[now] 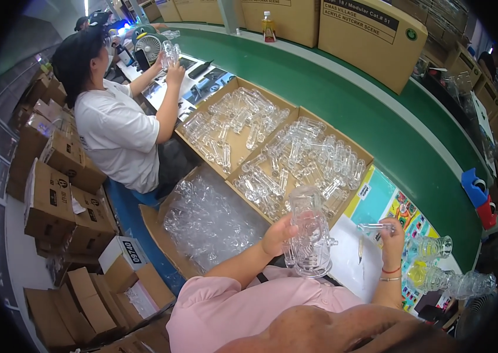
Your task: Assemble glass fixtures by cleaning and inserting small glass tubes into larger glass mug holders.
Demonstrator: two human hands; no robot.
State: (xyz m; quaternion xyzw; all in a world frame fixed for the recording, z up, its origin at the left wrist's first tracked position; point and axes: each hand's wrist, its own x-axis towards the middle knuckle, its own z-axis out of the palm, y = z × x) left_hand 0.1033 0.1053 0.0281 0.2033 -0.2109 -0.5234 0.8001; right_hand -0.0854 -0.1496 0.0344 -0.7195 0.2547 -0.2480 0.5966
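My left hand [277,234] grips a half-built clear acrylic figure [309,235], right hand [391,230] fingers pinching a small clear piece [373,226]; two finished figures [437,265] stand nearby, trays of parts [296,159] still full.

Your left hand [276,233] grips a clear plastic figure [309,235] at lower centre. Your right hand [391,230] pinches a small clear piece [373,226], right of it. Above them sits a cardboard tray [366,157] of clear parts.

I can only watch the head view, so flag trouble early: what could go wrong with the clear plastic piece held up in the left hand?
The left hand grips the tall clear plastic assembly only at its side, so it might slip. The right hand pinches a small clear plastic part that could easily drop. Two finished clear plastic pieces near the bench edge might get knocked off.
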